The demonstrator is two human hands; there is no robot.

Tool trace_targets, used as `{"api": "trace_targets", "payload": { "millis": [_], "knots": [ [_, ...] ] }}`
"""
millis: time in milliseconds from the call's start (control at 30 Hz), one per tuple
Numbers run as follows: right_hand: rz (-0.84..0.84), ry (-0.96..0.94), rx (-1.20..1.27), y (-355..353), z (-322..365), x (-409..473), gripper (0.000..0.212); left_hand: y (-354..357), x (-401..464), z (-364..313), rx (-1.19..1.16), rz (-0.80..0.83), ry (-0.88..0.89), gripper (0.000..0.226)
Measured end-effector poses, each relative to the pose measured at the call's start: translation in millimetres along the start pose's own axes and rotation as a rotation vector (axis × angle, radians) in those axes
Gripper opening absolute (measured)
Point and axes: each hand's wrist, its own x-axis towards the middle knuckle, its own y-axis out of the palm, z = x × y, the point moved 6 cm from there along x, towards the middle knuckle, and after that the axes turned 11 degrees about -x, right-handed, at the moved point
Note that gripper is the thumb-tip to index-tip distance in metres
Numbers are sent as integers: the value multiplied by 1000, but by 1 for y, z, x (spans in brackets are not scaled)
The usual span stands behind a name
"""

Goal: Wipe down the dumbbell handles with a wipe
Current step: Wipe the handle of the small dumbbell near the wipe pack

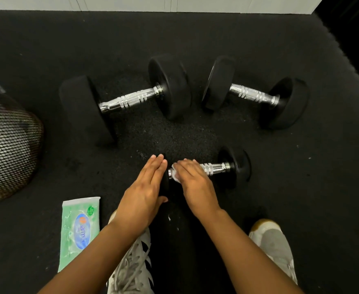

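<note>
Three black dumbbells with chrome handles lie on the dark rubber floor. The small dumbbell [219, 168] is nearest me. My right hand [192, 183] lies over the left part of its handle, pressing a white wipe [175, 174] onto the chrome; only a bit of the wipe shows under the fingers. My left hand [146, 189] rests flat with straight fingers against the small dumbbell's left weight head, mostly hiding it. The large dumbbell [129, 99] lies further back at the left, and a medium dumbbell [253, 94] sits at the back right.
A green pack of wipes [79, 230] lies on the floor at the lower left. A black mesh bin [6, 145] stands at the left edge. My two white shoes [132, 268] [274, 245] are at the bottom. A white wall [153, 3] runs along the back.
</note>
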Motion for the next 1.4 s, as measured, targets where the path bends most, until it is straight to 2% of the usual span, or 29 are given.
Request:
{"api": "trace_targets", "payload": {
  "millis": [67,200,367,533,667,767,867,1033,1167,1233,1400],
  "knots": [
    [14,30,-12,5,10,6,32,-1,2,1,-2,-9,7,98],
    [-64,-60,-1,-5,-3,-7,31,-4,1,1,-16,0,-1,99],
    [61,97,-78,-1,2,21,4,-2,2,0,-12,-14,0,99],
    [63,-49,-65,-6,6,6,24,-4,1,2,-31,1,4,102],
    [128,55,-92,-1,-6,16,17,1,0,4,-53,-1,4,103],
    [169,7,-51,5,14,17,18,0,2,5,-57,-4,-4,103],
    [148,-72,-22,-4,3,4,32,-1,-1,3,-56,2,5,103],
    [95,-4,-38,-4,3,11,27,2,-1,3,-43,-10,-4,102],
    [27,-70,-18,-9,1,0,30,0,-1,5,-42,7,-12,101],
    [-35,-42,-58,-17,-18,-6,34,1,-3,5,-44,8,-19,99],
    [-46,120,-92,-15,-28,-3,29,-2,0,3,-67,-22,-28,94]
  ]
}}
